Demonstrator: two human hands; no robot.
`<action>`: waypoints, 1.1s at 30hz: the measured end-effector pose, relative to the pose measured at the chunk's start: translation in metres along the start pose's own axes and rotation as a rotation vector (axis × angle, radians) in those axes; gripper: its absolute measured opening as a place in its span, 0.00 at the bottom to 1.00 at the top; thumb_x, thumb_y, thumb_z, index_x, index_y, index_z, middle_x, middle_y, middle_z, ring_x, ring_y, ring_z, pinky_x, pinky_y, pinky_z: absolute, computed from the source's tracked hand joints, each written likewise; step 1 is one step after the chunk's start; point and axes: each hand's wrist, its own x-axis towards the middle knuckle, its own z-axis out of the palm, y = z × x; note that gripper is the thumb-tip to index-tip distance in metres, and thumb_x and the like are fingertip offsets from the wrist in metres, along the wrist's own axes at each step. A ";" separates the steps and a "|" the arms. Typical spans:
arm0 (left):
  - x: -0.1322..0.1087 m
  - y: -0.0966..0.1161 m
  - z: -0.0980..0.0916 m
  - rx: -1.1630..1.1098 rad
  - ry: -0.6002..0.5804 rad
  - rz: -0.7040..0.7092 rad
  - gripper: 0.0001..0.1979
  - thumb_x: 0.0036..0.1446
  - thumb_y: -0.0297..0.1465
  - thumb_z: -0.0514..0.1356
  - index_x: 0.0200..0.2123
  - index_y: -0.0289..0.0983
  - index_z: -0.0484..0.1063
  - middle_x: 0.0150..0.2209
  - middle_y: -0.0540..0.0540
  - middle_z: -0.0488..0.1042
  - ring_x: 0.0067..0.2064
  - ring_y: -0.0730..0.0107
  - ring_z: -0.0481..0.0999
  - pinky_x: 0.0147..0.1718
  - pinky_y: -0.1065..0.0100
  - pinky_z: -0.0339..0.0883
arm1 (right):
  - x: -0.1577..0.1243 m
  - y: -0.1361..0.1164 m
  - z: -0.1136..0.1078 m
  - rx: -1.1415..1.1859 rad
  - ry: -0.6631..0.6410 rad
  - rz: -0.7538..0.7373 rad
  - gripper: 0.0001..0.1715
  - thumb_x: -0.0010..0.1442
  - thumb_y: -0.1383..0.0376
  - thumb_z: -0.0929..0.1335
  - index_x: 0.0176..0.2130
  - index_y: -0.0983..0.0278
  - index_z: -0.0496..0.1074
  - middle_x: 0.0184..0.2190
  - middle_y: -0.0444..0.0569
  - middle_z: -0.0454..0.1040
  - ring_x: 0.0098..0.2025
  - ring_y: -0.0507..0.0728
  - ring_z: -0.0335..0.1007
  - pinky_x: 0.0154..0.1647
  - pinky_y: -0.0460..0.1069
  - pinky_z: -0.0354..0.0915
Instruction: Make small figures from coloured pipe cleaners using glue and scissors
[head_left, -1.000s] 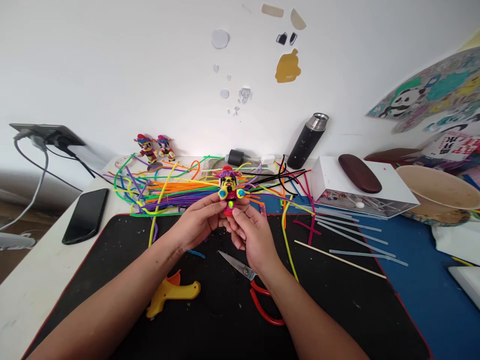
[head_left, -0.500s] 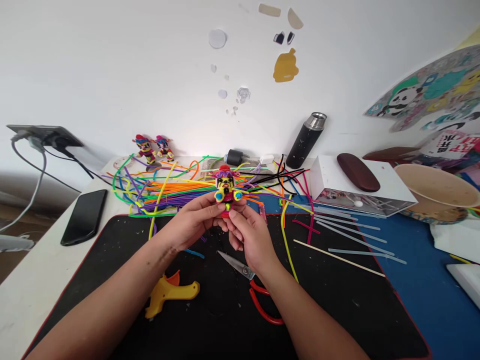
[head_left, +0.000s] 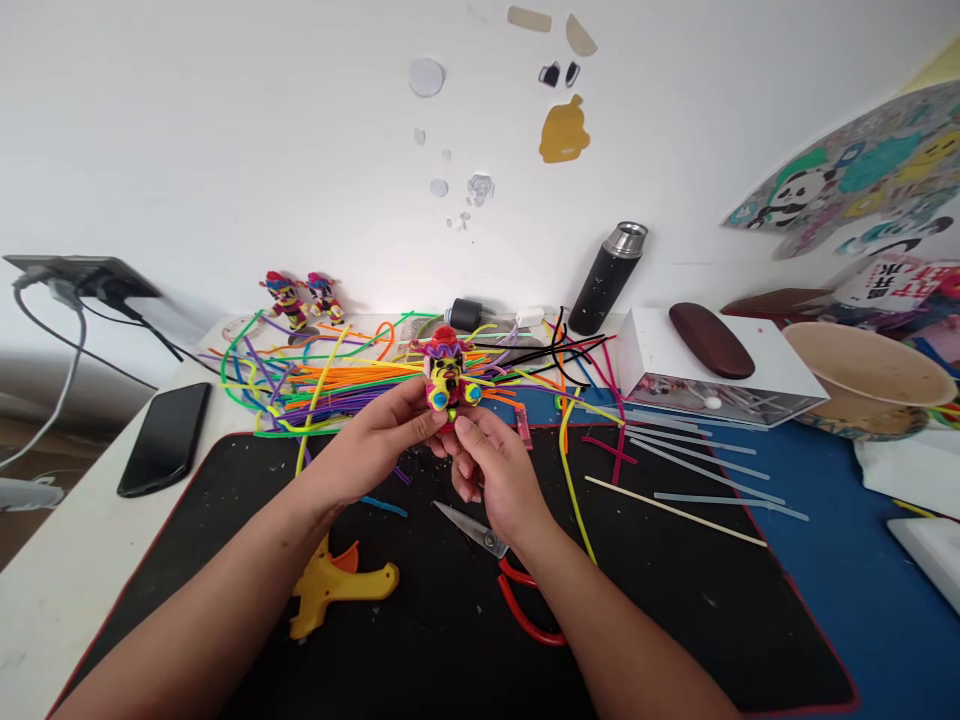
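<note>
A small pipe-cleaner figure with a red cap, purple fringe, yellow face and blue-tipped arms is held upright above the black mat. My left hand pinches its lower body from the left. My right hand pinches its base from the right, fingers curled. Behind it lies a spread pile of coloured pipe cleaners. Red-handled scissors lie under my right wrist. A yellow glue gun lies beside my left forearm.
Two finished figures stand by the wall. A black phone lies at the left. A dark flask, a white box with a brown case, clear glue sticks, a thin wooden stick and a bowl are at the right.
The figure and both hands have shifted slightly to the left and the figure has turned a little. The view has drifted slightly as well.
</note>
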 end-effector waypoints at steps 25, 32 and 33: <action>-0.007 0.006 0.007 0.088 -0.034 -0.006 0.12 0.65 0.38 0.68 0.44 0.36 0.75 0.39 0.45 0.79 0.37 0.68 0.78 0.40 0.67 0.76 | -0.001 -0.001 0.002 0.000 0.006 0.010 0.19 0.62 0.50 0.73 0.37 0.61 0.69 0.21 0.35 0.63 0.16 0.46 0.53 0.13 0.42 0.49; -0.006 0.008 0.011 0.085 -0.015 -0.030 0.13 0.63 0.38 0.69 0.43 0.36 0.74 0.38 0.47 0.78 0.37 0.67 0.79 0.39 0.67 0.77 | -0.001 -0.002 0.003 -0.022 0.018 -0.006 0.18 0.62 0.51 0.73 0.37 0.61 0.68 0.23 0.36 0.65 0.16 0.46 0.54 0.12 0.42 0.49; -0.006 0.007 0.011 0.084 -0.015 -0.030 0.13 0.63 0.38 0.69 0.43 0.36 0.74 0.38 0.47 0.78 0.37 0.67 0.79 0.39 0.67 0.77 | -0.001 -0.001 0.003 -0.028 0.020 -0.007 0.18 0.62 0.51 0.73 0.37 0.61 0.68 0.23 0.36 0.66 0.16 0.46 0.54 0.12 0.42 0.49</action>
